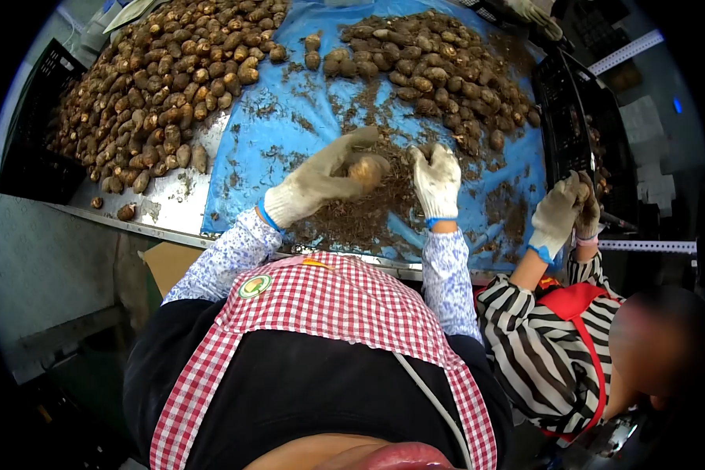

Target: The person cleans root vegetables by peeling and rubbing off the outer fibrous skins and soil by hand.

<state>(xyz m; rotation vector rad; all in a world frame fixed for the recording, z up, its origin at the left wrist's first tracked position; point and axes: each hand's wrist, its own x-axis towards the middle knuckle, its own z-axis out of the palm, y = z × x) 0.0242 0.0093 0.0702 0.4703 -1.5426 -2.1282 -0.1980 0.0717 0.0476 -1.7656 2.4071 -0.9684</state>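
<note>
1. Toward the near edge of the tabletop, the blue sheet leaves open room to the left of the left hand, with only scattered dirt on it.
2. One corm heap bounds this space at the far left, a darker heap at the far right; a black crate stands by the right edge.
3. The gloved left hand is partly closed, thumb and fingers curved around a taro corm above root debris.
4. Its pale face points toward the camera; blur hides the long axis.
5. The gloved right hand is nearby, fingers bent; I cannot tell whether it holds anything.
</note>
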